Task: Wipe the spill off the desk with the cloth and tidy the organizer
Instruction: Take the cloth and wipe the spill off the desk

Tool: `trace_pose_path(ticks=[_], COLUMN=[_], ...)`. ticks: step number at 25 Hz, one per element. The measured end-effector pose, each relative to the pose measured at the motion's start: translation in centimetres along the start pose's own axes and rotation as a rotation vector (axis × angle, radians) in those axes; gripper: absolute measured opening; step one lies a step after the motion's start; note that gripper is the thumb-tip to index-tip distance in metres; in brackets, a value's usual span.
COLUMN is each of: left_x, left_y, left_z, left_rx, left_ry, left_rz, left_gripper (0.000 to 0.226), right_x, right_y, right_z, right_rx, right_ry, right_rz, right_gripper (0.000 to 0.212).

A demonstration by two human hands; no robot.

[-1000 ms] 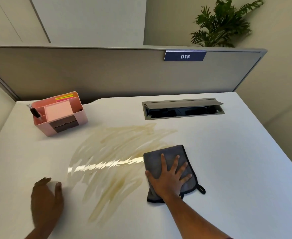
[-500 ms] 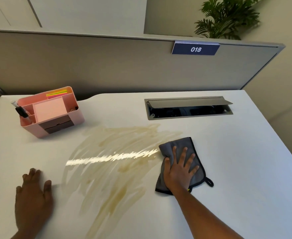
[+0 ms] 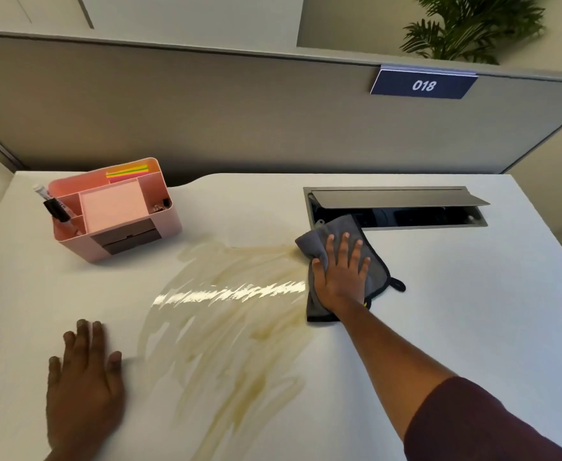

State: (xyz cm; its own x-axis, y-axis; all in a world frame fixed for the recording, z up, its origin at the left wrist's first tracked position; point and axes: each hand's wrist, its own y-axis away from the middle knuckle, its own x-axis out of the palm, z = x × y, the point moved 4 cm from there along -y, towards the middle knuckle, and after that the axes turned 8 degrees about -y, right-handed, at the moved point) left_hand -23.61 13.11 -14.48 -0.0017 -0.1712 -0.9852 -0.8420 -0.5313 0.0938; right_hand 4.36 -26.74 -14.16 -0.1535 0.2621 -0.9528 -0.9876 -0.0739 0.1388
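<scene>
Head view, the only one I have. My right hand [image 3: 341, 272] lies flat, fingers spread, pressing the grey microfibre cloth with black trim [image 3: 319, 247] onto the white counter [image 3: 472, 311]; this grip is an open palm bearing down, not a pinch. The cloth sits at the far right edge of the tan streaked liquid spill [image 3: 226, 314], and its far corner overhangs the lip of the grey recessed cable hatch with raised flap [image 3: 395, 207]. My left hand [image 3: 83, 380] rests flat and empty on the counter, just left of the spill.

Findings, as judgement:
- The spill is smeared thin across a wide area. A cloth that is already loaded may spread it further rather than lift it.
- Any stroke carried further back risks pushing liquid or cloth into the hatch, where cabling appears to sit in the dark opening.
- The far streaks run near the pink plastic desk organizer with compartments [image 3: 113, 211]. A leftward sweep could wet its base or knock it, and the black-capped marker [image 3: 55, 207] leans out at its left end.
- The left hand is close enough to the wet edge to pick up liquid and track it.

The organizer appears not yet tidied.
</scene>
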Motion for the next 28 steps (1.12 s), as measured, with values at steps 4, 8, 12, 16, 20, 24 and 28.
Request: trace_pose_path(ticks=[4,8,12,16,20,24,28], left_x=[0.4,0.5,0.4,0.2,-0.2,-0.3,-0.3], left_y=[-0.3,0.0,-0.1,-0.2,0.1,0.0,-0.2], left_z=[0.2,0.4,0.4,0.4,0.2,-0.2,-0.4], left_rx=[0.020,0.015,-0.007,-0.005,-0.006,-0.021,-0.025], left_ry=[0.018,0.022,0.025,0.024,0.041,0.059,0.034], left_rz=[-0.015,-0.007,-0.008,-0.008,-0.035,-0.064,-0.100], left_gripper=[0.073,0.071,0.072,0.071,0.071,0.075,0.077], right_x=[2.0,3.8,2.5,1.2,3.1,3.3,1.3], right_y=[1.1,5.6,4.9,-0.7,2.2,6.2,-0.4], right_z=[7.0,9.0,4.6,6.1,9.7,6.8,7.3], right_rx=[-0.231,-0.417,-0.324,-0.149,-0.354,-0.451,-0.164], right_ry=[0.014,0.012,0.021,-0.032,-0.042,-0.058,-0.014], right_rz=[0.050,0.083,0.072,0.061,0.092,0.075,0.025], right_gripper=[0.072,0.070,0.070,0.067,0.068,0.064,0.066])
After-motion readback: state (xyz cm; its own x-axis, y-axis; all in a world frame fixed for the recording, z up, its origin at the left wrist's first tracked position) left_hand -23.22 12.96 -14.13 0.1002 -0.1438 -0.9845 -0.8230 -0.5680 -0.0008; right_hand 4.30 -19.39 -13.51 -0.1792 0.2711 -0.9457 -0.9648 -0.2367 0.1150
